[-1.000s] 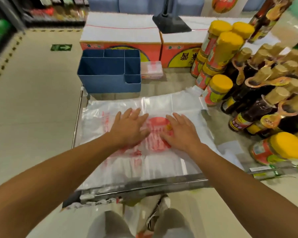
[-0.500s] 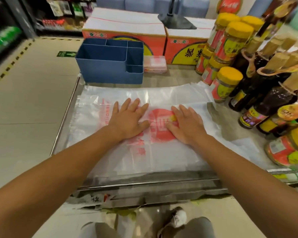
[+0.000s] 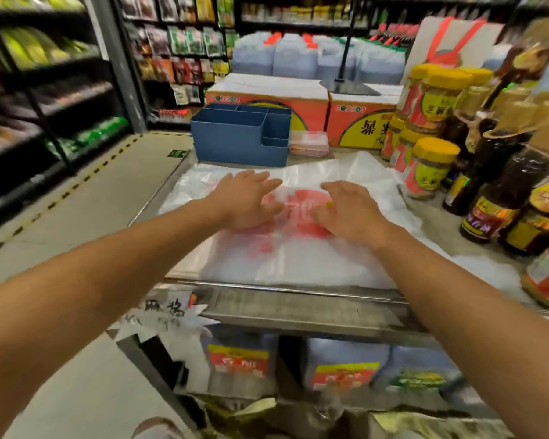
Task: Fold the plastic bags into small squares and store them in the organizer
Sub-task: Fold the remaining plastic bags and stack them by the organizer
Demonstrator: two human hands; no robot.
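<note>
1. My left hand (image 3: 246, 201) lies palm down on the clear plastic bag (image 3: 298, 258), fingers (image 3: 260, 180) spread and straight, gripping nothing.
2. My right hand (image 3: 349, 210) lies beside it on the same bag, fingers (image 3: 336, 186) loosely extended over the red printed emblem (image 3: 301, 204); nothing is pinched, though motion blur softens the fingertips.
3. The bag is spread flat and unfolded across the metal table (image 3: 298, 307), its near edge along the table's front rim and its far edge reaching toward the organizer.
4. The blue organizer (image 3: 238, 137) stands upright at the table's far side, just beyond the bag, its compartments open to the top; I cannot tell what they hold.
5. A small pinkish packet (image 3: 308, 144) rests just right of the organizer, in front of two orange cartons (image 3: 298, 103).
6. Yellow-lidded jars (image 3: 431, 166) and dark sauce bottles (image 3: 495, 191) crowd the table's right side, near the bag's edge.
7. Bagged goods (image 3: 343, 365) sit on the shelf below the table, and stocked store shelves (image 3: 45, 90) line the aisle to my left.
</note>
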